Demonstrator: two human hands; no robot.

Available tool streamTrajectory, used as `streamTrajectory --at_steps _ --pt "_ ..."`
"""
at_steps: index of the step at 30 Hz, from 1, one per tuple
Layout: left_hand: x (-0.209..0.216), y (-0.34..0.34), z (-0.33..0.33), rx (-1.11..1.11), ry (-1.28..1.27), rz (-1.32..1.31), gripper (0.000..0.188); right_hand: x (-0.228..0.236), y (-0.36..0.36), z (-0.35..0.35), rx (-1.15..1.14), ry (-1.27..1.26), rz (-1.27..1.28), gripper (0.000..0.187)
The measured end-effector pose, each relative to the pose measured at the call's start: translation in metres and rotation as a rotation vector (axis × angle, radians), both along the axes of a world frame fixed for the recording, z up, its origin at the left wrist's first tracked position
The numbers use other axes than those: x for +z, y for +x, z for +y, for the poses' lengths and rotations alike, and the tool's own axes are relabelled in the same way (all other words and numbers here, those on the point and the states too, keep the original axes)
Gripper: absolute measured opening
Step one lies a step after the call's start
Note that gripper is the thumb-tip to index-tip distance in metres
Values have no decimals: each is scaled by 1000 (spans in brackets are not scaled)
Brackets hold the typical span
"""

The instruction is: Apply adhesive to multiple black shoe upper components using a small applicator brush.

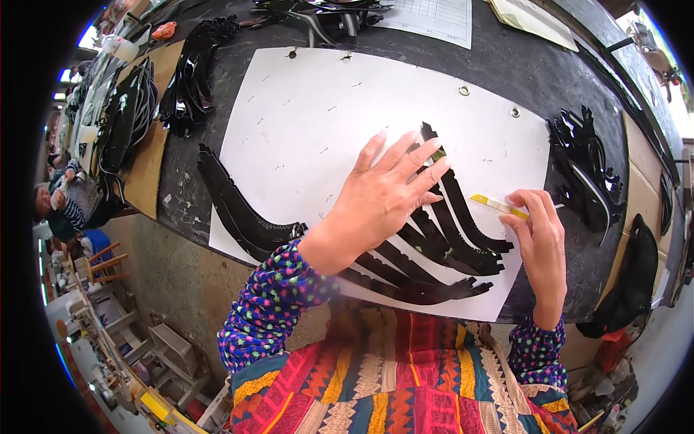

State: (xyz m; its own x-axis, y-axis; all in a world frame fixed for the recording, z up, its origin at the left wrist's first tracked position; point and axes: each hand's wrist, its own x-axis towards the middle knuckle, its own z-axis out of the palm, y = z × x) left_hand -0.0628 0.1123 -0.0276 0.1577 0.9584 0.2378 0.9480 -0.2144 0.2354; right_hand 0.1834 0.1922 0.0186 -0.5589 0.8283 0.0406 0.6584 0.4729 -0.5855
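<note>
My left hand lies flat with its fingers spread over several curved black strips, which look like leather or a shiny synthetic. These pieces fan out on a large white sheet with metal eyelets along its far edge. Between the thumb and fingers of my right hand is a slim yellow-and-white stick; its exact kind is unclear. The stick points left, toward the strips, and appears apart from them. Part of the strips is hidden under my left hand and forearm. Two more curved black pieces rest at the sheet's left side.
Bundles of black strips lie on the dark table at the far left and right. Paper sheets are at the back. Another person sits beyond the left edge, near a wooden stool.
</note>
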Motion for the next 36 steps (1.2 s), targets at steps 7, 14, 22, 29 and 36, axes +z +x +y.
streamTrajectory --at_steps 7,14,22,29,36 --pt "9 -11 4 -18 -28 -94 50 -4 2 -4 -24 -100 6 16" --pt "12 -18 6 -17 -59 -64 54 1 -5 -19 -139 -159 -35 12" --pt "15 -21 8 -1 -123 -118 54 16 -36 -5 -187 -296 77 7" --pt "17 -21 11 -5 -137 -156 54 -13 -85 2 -82 -273 267 17" --pt "18 -24 10 6 -169 -167 53 -22 -89 5 -3 -151 234 22"
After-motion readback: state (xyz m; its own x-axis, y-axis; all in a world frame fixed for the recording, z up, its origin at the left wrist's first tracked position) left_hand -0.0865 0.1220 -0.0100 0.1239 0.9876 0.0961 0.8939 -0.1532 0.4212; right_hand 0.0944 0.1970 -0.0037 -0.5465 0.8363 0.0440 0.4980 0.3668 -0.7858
